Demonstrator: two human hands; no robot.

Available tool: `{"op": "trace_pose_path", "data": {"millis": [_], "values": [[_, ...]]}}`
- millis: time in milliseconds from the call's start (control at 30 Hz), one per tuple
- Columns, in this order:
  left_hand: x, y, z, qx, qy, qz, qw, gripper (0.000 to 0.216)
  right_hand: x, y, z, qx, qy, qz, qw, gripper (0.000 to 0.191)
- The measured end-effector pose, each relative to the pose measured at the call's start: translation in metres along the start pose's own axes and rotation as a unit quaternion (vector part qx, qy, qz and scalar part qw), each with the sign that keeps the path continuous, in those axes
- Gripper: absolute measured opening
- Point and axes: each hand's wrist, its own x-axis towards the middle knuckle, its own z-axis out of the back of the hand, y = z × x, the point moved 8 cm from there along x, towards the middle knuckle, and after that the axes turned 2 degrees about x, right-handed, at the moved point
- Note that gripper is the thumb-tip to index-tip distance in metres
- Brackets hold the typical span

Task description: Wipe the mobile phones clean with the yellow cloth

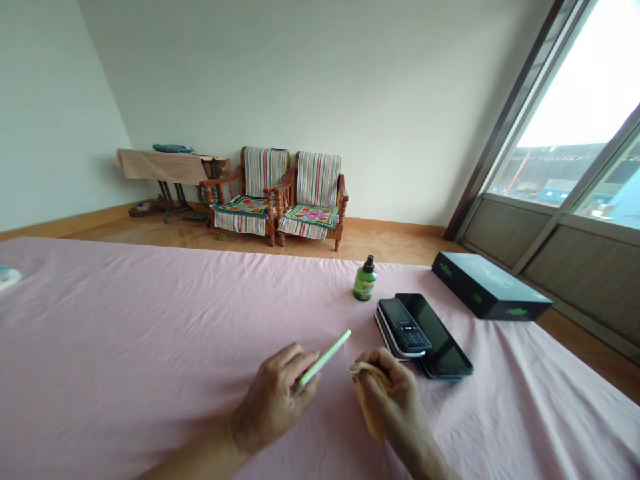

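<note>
My left hand [273,397] grips a slim phone [327,355] with a bright green-white edge. It is tilted and turned nearly edge-on, so its faces are hidden. To the right, my right hand [403,400] pinches a bunched yellow cloth [369,412], part of which hangs below the fingers. Cloth and phone are apart. Just beyond my right hand, a keypad phone [403,325] lies on top of a small stack, which partly rests against or over a black tablet [443,337]. A green spray bottle [365,283] stands upright behind them.
A pink sheet [150,333] with creases covers the surface under my hands. At the far right edge lies a black box [485,285]. Something pale [7,275] shows at the left edge. Two wooden chairs [320,193] and a cloth-covered table [165,165] stand by the wall.
</note>
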Motion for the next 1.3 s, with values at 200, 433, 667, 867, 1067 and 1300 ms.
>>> {"op": "trace_pose_path", "data": {"millis": [200,433,667,867,1067,1300], "values": [[-0.001,0.005,0.005,-0.001,-0.016,0.02,1.0,0.02,0.007,0.002,0.012,-0.127,-0.063,0.076,0.987,0.013],[-0.001,0.007,0.007,0.012,-0.014,0.039,0.999,0.01,0.036,0.036,-0.004,-0.288,-0.048,0.174,0.941,0.016],[-0.001,0.009,0.005,0.024,0.0,0.039,0.999,0.01,0.058,0.029,-0.021,-0.316,-0.036,0.216,0.923,0.023],[-0.002,0.01,0.0,-0.009,0.022,0.04,0.999,0.01,0.045,0.018,-0.027,-0.325,-0.008,0.251,0.912,0.029],[-0.002,0.008,-0.001,-0.012,0.023,0.042,0.999,0.013,0.038,0.013,-0.026,-0.336,0.001,0.269,0.903,0.032],[-0.004,0.006,0.0,-0.007,0.01,0.025,1.0,0.014,0.03,0.018,-0.028,-0.359,-0.006,0.305,0.882,0.032]]}}
